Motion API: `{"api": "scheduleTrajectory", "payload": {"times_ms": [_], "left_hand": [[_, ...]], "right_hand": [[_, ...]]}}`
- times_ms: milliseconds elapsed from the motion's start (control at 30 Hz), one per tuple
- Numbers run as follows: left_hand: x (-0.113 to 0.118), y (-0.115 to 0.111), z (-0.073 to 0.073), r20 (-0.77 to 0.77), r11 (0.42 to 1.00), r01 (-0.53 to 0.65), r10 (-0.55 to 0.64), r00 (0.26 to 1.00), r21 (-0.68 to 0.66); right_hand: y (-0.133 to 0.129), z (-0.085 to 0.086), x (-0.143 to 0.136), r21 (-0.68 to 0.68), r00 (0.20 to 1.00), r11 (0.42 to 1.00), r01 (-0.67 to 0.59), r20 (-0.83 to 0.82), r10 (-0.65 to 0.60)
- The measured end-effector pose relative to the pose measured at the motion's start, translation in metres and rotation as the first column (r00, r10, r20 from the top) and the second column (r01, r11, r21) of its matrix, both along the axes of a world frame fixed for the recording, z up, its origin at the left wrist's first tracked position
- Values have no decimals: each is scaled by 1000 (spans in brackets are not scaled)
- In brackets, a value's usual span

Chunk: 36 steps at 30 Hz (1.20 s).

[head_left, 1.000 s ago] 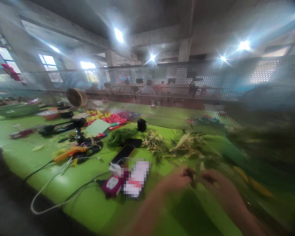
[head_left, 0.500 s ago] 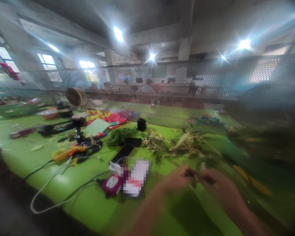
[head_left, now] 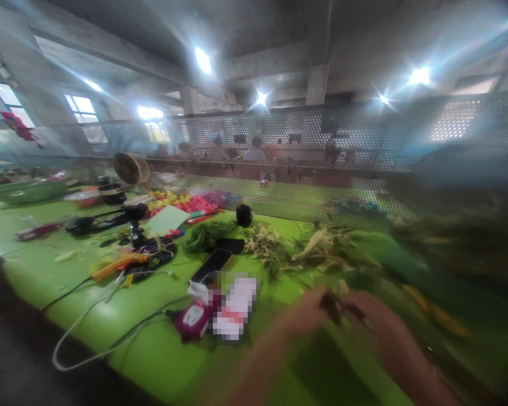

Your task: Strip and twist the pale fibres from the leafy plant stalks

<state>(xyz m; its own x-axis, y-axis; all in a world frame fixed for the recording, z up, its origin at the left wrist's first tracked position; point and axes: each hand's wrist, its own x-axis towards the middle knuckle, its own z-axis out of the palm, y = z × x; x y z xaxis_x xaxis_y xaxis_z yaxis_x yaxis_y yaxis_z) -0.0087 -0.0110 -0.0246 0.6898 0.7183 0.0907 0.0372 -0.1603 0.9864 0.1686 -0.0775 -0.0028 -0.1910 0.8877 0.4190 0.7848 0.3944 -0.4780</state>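
My left hand [head_left: 315,309] and my right hand [head_left: 364,310] are close together over the green table [head_left: 152,361], right of centre. Both have their fingers pinched around something small that I cannot make out; blur and the fingers hide most of it. Just behind the hands lie pale dried leaves [head_left: 322,248] and a heap of small dry sprigs [head_left: 268,245]. Left of my left hand is a phone with a blurred-out screen [head_left: 237,307], beside a purple box [head_left: 195,318] with a cable.
A dark phone [head_left: 211,266], green netting [head_left: 207,234], a black round object [head_left: 244,215] and an orange tool [head_left: 121,264] lie to the left. Pink and yellow pieces [head_left: 198,204] sit near a small fan [head_left: 131,169]. A perforated screen [head_left: 279,146] stands behind the table.
My hands have shifted slightly, and their fingertips are bent closer together. The pale piece that showed between them is now less visible. The objects on the table have stayed in place.
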Motion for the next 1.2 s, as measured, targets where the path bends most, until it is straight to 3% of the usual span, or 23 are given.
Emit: {"api": "scheduleTrajectory", "payload": {"times_ms": [100, 233, 333, 433, 667, 967, 1200], "left_hand": [[1, 2, -2, 18, 999, -46, 46, 999, -1], [2, 1, -5, 26, 1000, -23, 23, 999, 4], [4, -2, -6, -4, 1000, -11, 11, 1000, 6], [7, -3, -6, 6, 1000, -21, 21, 1000, -12], [8, -1, -2, 97, 994, -89, 96, 991, -67], [10, -4, -10, 70, 998, -36, 40, 997, -47], [14, -4, -1, 175, 952, -204, 246, 953, -227]], "right_hand": [[2, -4, 3, -23, 998, 1000, 6, -70, -8], [3, -11, 4, -53, 980, 994, 98, -171, -106], [3, -13, 1, -47, 972, 994, 94, -212, -102], [1, -9, -3, -24, 965, 994, 102, -240, -105], [2, 2, 3, -15, 917, 966, 260, -311, -251], [5, -5, -3, -42, 937, 977, 208, -278, -211], [2, 1, -3, 47, 895, 948, 316, -348, -281]]}}
